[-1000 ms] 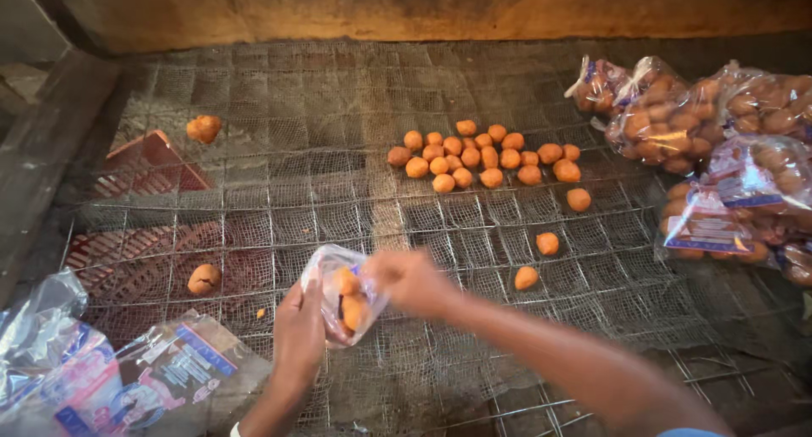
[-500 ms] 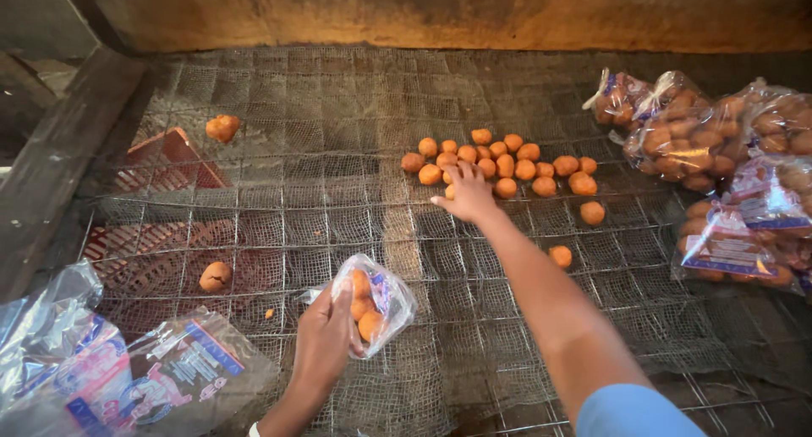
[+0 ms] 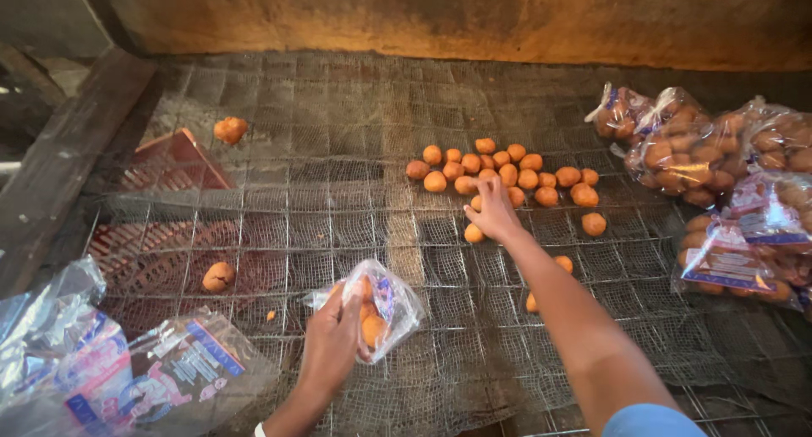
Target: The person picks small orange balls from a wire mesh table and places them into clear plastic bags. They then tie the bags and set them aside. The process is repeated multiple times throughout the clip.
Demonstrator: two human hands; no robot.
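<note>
My left hand (image 3: 331, 340) grips the mouth of a clear plastic bag (image 3: 385, 310) that holds a few small orange fruits, low over the wire mesh (image 3: 338, 192). My right hand (image 3: 493, 210) reaches forward onto the near edge of a pile of small round orange fruits (image 3: 507, 173) lying on the mesh, fingers curled over one or two of them. Whether a fruit is gripped cannot be made out. Loose fruits (image 3: 594, 224) lie to the right of that arm.
Several filled clear bags of fruit (image 3: 710, 162) are stacked at the right. Empty printed plastic bags (image 3: 110, 369) lie at the lower left. A red crate (image 3: 169, 200) sits under the mesh at the left, with two stray fruits (image 3: 229, 130) near it. A wooden wall runs along the back.
My right hand left the bag and stretched forward to the fruit pile, now resting on its near edge. My left hand keeps holding the bag in about the same place.
</note>
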